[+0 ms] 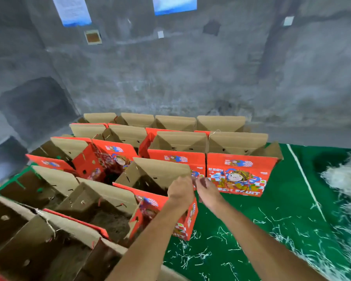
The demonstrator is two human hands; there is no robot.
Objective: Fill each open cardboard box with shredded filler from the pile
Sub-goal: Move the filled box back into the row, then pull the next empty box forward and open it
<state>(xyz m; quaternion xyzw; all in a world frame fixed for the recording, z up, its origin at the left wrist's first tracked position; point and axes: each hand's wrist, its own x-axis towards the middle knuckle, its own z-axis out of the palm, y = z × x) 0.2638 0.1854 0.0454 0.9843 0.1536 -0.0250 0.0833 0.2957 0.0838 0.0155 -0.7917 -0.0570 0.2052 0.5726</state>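
Several open red-and-brown cardboard boxes stand in rows on the green floor. My left hand (179,190) and my right hand (208,192) are close together over the right corner of one open box (150,173). The left fingers curl onto the corner of that box's upright flap (166,169). The right fingers are bent just beside them, and blur hides whether they hold anything. The white shredded filler pile (346,179) lies at the far right. The box under my hands looks dark inside. The nearer box (114,220) holds some brownish filler.
Loose white shreds (221,236) are scattered on the green mat (282,199) with a white line. A red box with a cartoon print (239,175) stands just behind my right hand. A grey concrete wall (180,78) rises behind the rows.
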